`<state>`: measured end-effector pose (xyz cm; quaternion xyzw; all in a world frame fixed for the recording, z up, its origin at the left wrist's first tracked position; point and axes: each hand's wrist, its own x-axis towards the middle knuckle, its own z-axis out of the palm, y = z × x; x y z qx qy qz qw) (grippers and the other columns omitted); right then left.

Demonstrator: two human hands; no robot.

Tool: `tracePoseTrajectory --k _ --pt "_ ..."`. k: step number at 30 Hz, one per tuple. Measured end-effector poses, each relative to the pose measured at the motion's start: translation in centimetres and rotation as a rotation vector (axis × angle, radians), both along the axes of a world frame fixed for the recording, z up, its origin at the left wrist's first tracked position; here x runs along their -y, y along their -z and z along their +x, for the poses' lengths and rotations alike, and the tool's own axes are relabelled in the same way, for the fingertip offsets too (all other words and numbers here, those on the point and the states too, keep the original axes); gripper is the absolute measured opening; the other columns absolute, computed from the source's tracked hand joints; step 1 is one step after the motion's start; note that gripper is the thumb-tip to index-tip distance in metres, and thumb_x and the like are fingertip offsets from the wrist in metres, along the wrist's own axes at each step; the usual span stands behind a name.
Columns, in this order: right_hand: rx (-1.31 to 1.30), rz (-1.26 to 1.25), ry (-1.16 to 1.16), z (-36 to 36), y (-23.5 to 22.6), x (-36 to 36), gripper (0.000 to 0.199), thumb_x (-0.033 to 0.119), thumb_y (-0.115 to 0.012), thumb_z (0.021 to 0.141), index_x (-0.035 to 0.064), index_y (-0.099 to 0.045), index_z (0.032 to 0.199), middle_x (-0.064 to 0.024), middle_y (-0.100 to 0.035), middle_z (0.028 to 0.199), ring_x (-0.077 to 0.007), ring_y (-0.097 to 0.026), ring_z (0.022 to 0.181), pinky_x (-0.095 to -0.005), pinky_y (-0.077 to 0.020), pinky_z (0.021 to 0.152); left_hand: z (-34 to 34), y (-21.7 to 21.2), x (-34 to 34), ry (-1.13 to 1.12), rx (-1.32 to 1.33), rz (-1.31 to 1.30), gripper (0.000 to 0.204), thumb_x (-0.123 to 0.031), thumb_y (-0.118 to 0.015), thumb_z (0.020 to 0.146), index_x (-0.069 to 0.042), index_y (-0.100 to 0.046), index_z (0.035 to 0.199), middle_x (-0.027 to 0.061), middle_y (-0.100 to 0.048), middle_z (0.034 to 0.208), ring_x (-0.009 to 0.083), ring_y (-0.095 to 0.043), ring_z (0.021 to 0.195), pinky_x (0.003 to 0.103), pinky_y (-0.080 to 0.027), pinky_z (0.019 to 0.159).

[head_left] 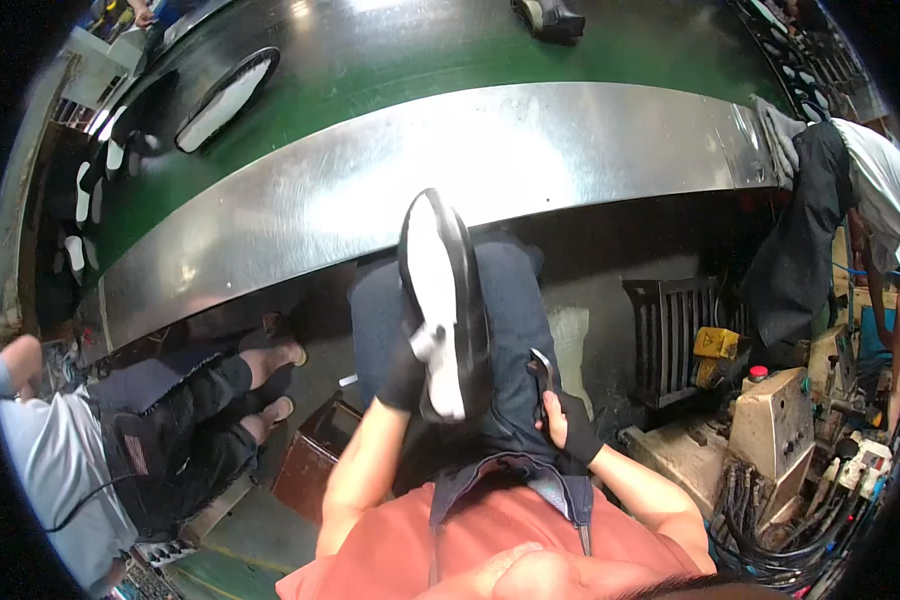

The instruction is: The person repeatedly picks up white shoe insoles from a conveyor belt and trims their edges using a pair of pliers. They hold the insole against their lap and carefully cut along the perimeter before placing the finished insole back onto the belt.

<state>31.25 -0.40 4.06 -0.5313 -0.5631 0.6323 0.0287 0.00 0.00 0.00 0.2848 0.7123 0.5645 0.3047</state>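
A black shoe (470,290) with a white, sole-shaped face turned up lies lengthwise over my lap, its toe pointing toward the metal table edge. My left hand (406,374), in a dark glove with bare fingers, grips it near the heel; part of that hand is hidden by the shoe. Over my right thigh, my right hand (568,424), in a similar glove, is closed around a dark metal hand tool (543,371) with a curved, shiny head. Its exact kind is too small to tell. The tool is apart from the shoe.
A bright metal ledge (370,190) borders a green conveyor belt (340,85) carrying a white-faced shoe (228,100) and a dark shoe (550,20). One person (80,450) sits at left, another (875,170) at right. A machine (770,420) with hoses stands at lower right, a brown box (315,450) at left.
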Motion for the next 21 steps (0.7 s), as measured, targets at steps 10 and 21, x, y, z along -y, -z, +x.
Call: tracePoseTrajectory --k 10,21 --pt "0.065 -0.021 -0.065 -1.3 0.0 -2.9 0.045 0.037 -0.044 0.100 0.0003 -0.057 0.078 -0.0075 -0.059 0.060 -0.0147 -0.062 0.055 -0.0317 -0.0469 0.054 -2.2 -12.7 -11.8 1.014 -0.298 0.184 0.038 -0.027 -0.064 0.085 -0.005 -0.060 0.115 0.0130 -0.065 0.106 0.0253 -0.062 0.102 0.039 -0.048 0.090" --pt "-0.034 0.008 -0.053 -1.2 -1.1 -3.6 0.036 0.033 -0.043 0.100 0.0007 -0.057 0.090 -0.0045 -0.057 0.064 -0.0125 -0.060 0.055 -0.0296 -0.0490 0.053 -27.6 -10.0 -10.2 0.190 -0.528 -0.043 0.048 -0.029 -0.076 0.078 -0.001 -0.060 0.114 0.0155 -0.063 0.114 0.0280 -0.061 0.107 0.035 -0.046 0.094"
